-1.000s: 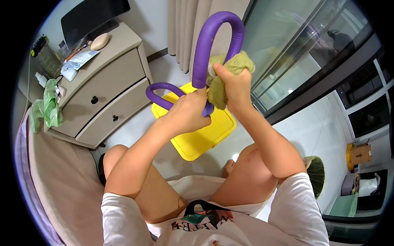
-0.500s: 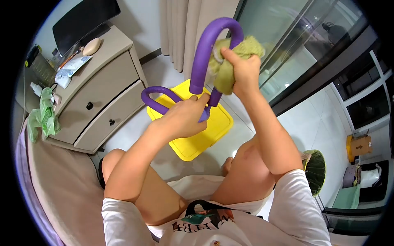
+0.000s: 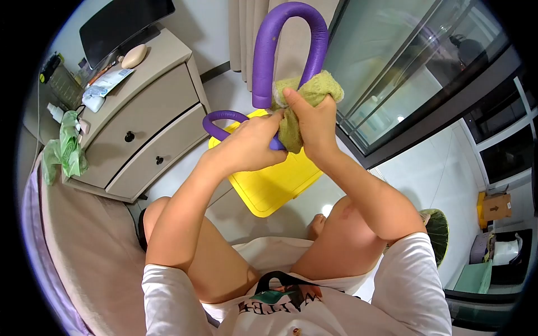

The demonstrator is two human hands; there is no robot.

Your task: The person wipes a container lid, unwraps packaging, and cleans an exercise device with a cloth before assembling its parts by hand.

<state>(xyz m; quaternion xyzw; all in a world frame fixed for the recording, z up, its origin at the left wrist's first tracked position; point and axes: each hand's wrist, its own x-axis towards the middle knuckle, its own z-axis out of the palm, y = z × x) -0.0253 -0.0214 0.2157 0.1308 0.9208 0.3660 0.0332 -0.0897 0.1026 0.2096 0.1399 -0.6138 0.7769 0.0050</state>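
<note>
A purple foam-covered device (image 3: 268, 56) with two curved loops is held up in front of me, its larger loop on top and its smaller loop to the left. My left hand (image 3: 253, 144) grips it near the middle, where the loops meet. My right hand (image 3: 315, 124) is closed on a green cloth (image 3: 320, 87), which is wrapped around the lower right leg of the larger loop. Part of the cloth hangs down between my hands. Beneath them a yellow lid or box top (image 3: 274, 190) rests on the floor.
At the left stands a drawer cabinet (image 3: 151, 112) with a monitor (image 3: 123, 28), a packet (image 3: 109, 83) and a green plastic bag (image 3: 70, 145). A glass door (image 3: 386, 84) is at the right, with a green-lined bin (image 3: 438, 235) and a cardboard box (image 3: 497, 206) lower down.
My right hand and the cloth have moved down the loop's leg, close to my left hand. The whole view has shifted slightly, and the larger loop sits higher in it.
</note>
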